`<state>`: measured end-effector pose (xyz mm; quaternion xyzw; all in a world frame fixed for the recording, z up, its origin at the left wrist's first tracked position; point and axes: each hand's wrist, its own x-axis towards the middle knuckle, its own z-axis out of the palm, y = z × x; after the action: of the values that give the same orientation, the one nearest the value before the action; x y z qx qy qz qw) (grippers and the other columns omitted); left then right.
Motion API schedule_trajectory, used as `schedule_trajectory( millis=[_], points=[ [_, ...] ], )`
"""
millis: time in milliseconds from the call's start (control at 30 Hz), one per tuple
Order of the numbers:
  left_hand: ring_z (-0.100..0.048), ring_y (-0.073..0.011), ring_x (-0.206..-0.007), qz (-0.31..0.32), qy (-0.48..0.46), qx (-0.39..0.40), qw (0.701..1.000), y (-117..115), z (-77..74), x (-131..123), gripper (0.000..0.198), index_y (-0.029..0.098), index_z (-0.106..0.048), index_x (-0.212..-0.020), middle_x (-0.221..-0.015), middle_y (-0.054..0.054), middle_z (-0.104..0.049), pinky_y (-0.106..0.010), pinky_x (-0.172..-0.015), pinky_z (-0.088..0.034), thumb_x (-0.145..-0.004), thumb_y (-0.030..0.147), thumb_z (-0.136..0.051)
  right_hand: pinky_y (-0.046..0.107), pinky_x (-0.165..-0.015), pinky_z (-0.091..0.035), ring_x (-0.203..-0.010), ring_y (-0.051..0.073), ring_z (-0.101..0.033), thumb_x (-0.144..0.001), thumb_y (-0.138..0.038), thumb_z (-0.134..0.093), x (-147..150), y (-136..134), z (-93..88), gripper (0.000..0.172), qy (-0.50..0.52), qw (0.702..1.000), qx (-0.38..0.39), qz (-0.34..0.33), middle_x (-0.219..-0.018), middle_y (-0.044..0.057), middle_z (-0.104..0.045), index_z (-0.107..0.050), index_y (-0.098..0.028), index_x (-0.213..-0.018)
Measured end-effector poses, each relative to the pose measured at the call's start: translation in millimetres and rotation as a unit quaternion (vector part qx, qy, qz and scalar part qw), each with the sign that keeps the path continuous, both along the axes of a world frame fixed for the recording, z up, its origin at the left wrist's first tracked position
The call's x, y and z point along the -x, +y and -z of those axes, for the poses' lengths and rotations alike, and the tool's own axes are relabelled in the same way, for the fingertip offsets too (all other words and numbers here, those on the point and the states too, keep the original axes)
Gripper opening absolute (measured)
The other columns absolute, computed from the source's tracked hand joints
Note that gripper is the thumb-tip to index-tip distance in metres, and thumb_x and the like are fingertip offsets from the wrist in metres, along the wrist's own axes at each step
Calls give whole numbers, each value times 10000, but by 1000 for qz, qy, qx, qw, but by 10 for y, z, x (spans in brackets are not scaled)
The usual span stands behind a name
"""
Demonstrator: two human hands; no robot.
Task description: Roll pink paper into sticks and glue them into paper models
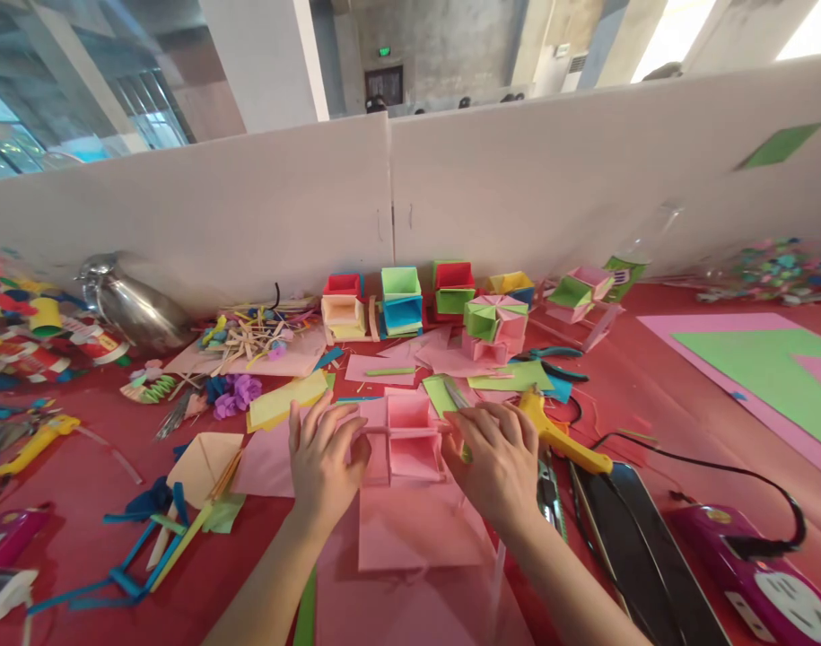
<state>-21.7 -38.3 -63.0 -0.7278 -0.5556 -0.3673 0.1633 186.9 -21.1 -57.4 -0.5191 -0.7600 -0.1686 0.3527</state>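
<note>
Between my hands stands a small pink paper box point(410, 444) with two open compartments, one behind the other. It rests at the back of a pink paper sheet point(416, 529). My left hand point(326, 453) is at the box's left side, fingers spread and thumb bent toward it. On the right side is my right hand point(497, 453), its fingers curved and apart from the thumb, which is close to the box wall. Whether either thumb touches the box I cannot tell. Behind my right fingers lies light green paper point(441, 393), partly hidden.
A yellow glue gun point(562, 435), a black phone point(642, 538) and a purple power strip point(753, 565) lie to the right. Several coloured paper boxes point(401, 301) stand along the white partition point(518, 179). Leftward are a steel jug point(134, 305), sticks point(252, 332) and blue strips point(131, 574).
</note>
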Motion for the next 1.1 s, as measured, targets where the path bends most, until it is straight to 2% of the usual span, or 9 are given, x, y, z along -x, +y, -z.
schedule_trajectory(
  millis=[133, 267, 500, 600, 767, 933, 1100],
  points=[
    [-486, -272, -1150, 21, -2, -2, 1000, -82, 39, 85, 201, 249, -626, -825, -940, -10, -682, -546, -1063, -138, -693, 104, -580, 438, -964, -300, -909, 219, -543, -728, -169, -576, 34, -50, 36, 182, 8, 1000, 1, -10, -828, 3, -678, -635, -223, -891],
    [-488, -272, -1162, 26, -11, -2, 1000, -151, 27, 164, 236, 246, -610, -874, -915, -3, -701, -550, -1072, -108, -693, 96, -581, 452, -978, -286, -912, 218, -547, -730, -182, -578, 79, -103, -7, 182, 7, 1000, 3, -15, -819, -13, -679, -624, -238, -897],
    [-564, -243, -1071, 29, -16, -6, 999, -63, -9, 169, 261, 229, -588, -920, -861, -2, -706, -536, -1073, -135, -710, 78, -553, 451, -983, -285, -927, 228, -544, -736, -205, -560, 133, -44, -79, 262, -24, 1000, -16, 10, -820, 16, -676, -573, -225, -997],
    [-578, -230, -1041, 22, -34, -4, 999, -6, -44, 126, 224, 211, -561, -919, -867, -20, -692, -511, -1073, -171, -720, 109, -557, 439, -984, -299, -915, 230, -547, -720, -230, -564, 109, -3, -101, 219, -16, 999, -21, 27, -801, 44, -655, -558, -208, -938],
    [-558, -227, -1045, 11, -34, -13, 999, 20, -91, 18, 162, 207, -527, -840, -873, -27, -664, -485, -1064, -205, -704, 130, -569, 448, -1003, -270, -904, 228, -557, -713, -240, -569, 14, -1, -112, 109, -9, 999, -33, 30, -719, 26, -629, -541, -232, -818],
    [-563, -218, -984, -17, -35, -49, 998, -52, -37, -24, 138, 204, -541, -811, -837, -19, -632, -484, -1042, -235, -705, 119, -568, 454, -1002, -266, -914, 224, -555, -725, -241, -569, -10, -69, -65, 92, -9, 997, -63, 40, -771, 33, -635, -550, -227, -814],
    [-576, -219, -922, -33, -19, -71, 997, -131, -13, 12, 120, 211, -563, -792, -795, -5, -648, -489, -1029, -253, -703, 138, -598, 413, -1001, -290, -880, 199, -579, -698, -237, -593, 32, -130, -60, 60, -14, 994, -98, 44, -712, 3, -630, -555, -224, -743]
  ],
)
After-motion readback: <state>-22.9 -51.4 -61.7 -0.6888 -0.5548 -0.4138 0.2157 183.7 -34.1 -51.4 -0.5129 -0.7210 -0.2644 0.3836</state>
